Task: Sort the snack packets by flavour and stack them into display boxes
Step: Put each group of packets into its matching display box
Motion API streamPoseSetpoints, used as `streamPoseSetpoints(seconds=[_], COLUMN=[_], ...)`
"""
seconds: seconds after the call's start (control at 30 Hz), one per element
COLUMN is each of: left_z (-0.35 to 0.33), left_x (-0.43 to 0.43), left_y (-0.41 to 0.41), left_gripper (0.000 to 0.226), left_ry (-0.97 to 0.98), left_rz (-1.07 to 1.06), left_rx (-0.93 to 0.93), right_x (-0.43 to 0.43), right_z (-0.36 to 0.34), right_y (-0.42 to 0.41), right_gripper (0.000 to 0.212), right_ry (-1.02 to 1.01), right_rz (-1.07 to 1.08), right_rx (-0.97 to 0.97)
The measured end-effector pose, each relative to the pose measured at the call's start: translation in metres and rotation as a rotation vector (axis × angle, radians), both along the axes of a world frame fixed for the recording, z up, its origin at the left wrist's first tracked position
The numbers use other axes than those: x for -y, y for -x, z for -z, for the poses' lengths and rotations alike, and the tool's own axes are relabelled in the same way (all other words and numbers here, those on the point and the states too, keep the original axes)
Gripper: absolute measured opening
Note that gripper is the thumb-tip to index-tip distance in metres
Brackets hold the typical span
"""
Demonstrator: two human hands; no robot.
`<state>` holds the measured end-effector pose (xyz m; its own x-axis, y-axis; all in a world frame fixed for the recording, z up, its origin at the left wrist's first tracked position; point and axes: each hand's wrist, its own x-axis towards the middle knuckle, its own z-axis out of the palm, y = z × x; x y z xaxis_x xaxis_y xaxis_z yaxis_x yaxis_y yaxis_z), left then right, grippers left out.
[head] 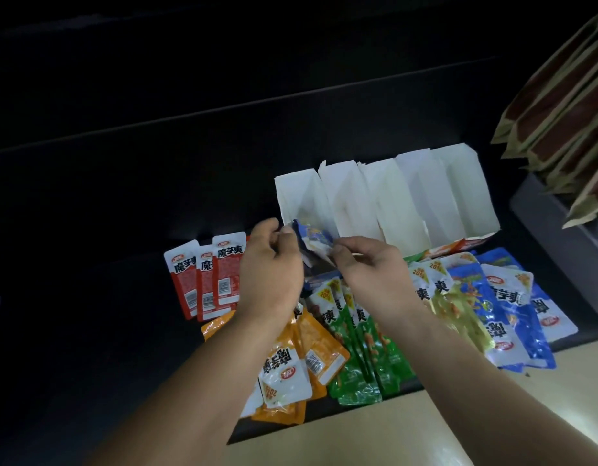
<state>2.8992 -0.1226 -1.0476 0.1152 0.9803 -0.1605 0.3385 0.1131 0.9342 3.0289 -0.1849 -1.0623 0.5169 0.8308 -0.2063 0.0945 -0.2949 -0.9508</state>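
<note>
Holding a small blue packet [316,237] between them, a person's two hands meet just in front of the left end of a row of white display boxes [408,196], which stand open side by side on a dark surface [122,297]. The left hand [270,264] has its fingers curled and pinches the packet's left edge. The right hand [368,264] pinches its right edge between thumb and fingers. The packet is crumpled and tilted, raised above the loose packets below. Under and around the forearms lie groups by colour: red packets [206,277] to the left in a neat overlap, orange packets [290,361] nearer, under the left forearm, green packets [364,351] between the forearms, and blue packets [512,307] to the right, with a few yellow-green ones beside them. Brown and tan pouches [559,112] are bunched at the far right. A pale wooden tabletop [425,432] shows nearest the person.
</note>
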Motion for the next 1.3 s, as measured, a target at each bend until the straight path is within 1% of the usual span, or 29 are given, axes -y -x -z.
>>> streamPoseSetpoints(seconds=[0.07, 0.1, 0.17, 0.2, 0.27, 0.3, 0.33, 0.37, 0.47, 0.53, 0.57, 0.6, 0.63, 0.7, 0.73, 0.77, 0.83, 0.9, 1.0, 1.1, 1.17, 1.3], left_z=[0.001, 0.001, 0.000, -0.001, -0.007, -0.011, -0.017, -0.022, -0.026, -0.020, -0.015, -0.009, -0.002, 0.006, 0.010, 0.013, 0.019, 0.024, 0.029, 0.035, 0.038, 0.048], left_x=[0.001, 0.003, 0.011, 0.015, 0.025, 0.032, 0.040, 0.050, 0.085, 0.106, 0.115, 0.124, 0.131, 0.148, 0.156, 0.164, 0.172, 0.171, 0.166, 0.168, 0.172, 0.178], left_y=[0.004, 0.007, 0.012, 0.015, 0.020, 0.019, 0.017, 0.012, -0.018, -0.044, -0.059, -0.076, -0.091, -0.120, -0.132, -0.142, -0.156, -0.167, -0.183, -0.194, -0.196, -0.200], left_gripper=[0.022, 0.024, 0.030, 0.034, 0.038, 0.037, 0.034, 0.030, 0.024, 0.024, 0.025, 0.028, 0.031, 0.041, 0.045, 0.048, 0.048, 0.050, 0.069, 0.077, 0.080, 0.082], left_ry=[-0.012, -0.036, -0.106, -0.173, -0.361, -0.435, -0.460, -0.432, -0.183, -0.126, -0.119, -0.095, -0.047, 0.073, 0.110, 0.118, 0.068, 0.028, 0.036, 0.112, 0.123, 0.022], left_rz=[0.011, 0.028, 0.076, 0.090, 0.126, 0.160, 0.212, 0.281, 0.499, 0.577, 0.604, 0.631, 0.660, 0.731, 0.774, 0.821, 0.904, 0.944, 0.983, 0.982, 1.002, 1.095], left_rx=[0.019, 0.012, -0.067, -0.142, -0.264, -0.280, -0.270, -0.239, -0.143, -0.150, -0.159, -0.165, -0.178, -0.229, -0.252, -0.277, -0.340, -0.408, -0.481, -0.519, -0.556, -0.653], right_x=[0.006, 0.008, 0.017, 0.024, 0.040, 0.049, 0.058, 0.066, 0.094, 0.116, 0.128, 0.138, 0.147, 0.162, 0.167, 0.172, 0.181, 0.190, 0.199, 0.204, 0.205, 0.203], right_z=[0.002, 0.002, -0.004, -0.007, -0.014, -0.016, -0.017, -0.015, -0.004, 0.001, 0.008, 0.015, 0.024, 0.044, 0.051, 0.057, 0.066, 0.073, 0.074, 0.077, 0.079, 0.080], right_y=[-0.003, -0.004, -0.005, -0.005, -0.006, -0.007, -0.011, -0.019, -0.063, -0.093, -0.107, -0.120, -0.133, -0.158, -0.166, -0.173, -0.179, -0.179, -0.177, -0.181, -0.181, -0.185], right_gripper=[0.014, 0.016, 0.017, 0.015, 0.017, 0.018, 0.019, 0.022, 0.029, 0.021, 0.010, 0.013, 0.027, 0.052, 0.061, 0.067, 0.069, 0.072, 0.066, 0.065, 0.057, 0.028], right_ry=[0.019, 0.030, 0.010, -0.011, -0.052, -0.061, -0.055, -0.039, 0.090, 0.182, 0.239, 0.303, 0.340, 0.420, 0.471, 0.484, 0.434, 0.397, 0.314, 0.229, 0.197, 0.159], right_rz=[-0.011, -0.018, -0.013, -0.005, 0.024, 0.027, 0.010, 0.003, 0.102, 0.193, 0.250, 0.300, 0.323, 0.268, 0.225, 0.203, 0.255, 0.291, 0.347, 0.403, 0.427, 0.460], right_rx=[-0.003, 0.021, 0.023, 0.008, 0.004, 0.013, 0.048, 0.106, 0.263, 0.383, 0.455, 0.534, 0.598, 0.659, 0.628, 0.554, 0.384, 0.350, 0.280, 0.133, 0.060, 0.007])
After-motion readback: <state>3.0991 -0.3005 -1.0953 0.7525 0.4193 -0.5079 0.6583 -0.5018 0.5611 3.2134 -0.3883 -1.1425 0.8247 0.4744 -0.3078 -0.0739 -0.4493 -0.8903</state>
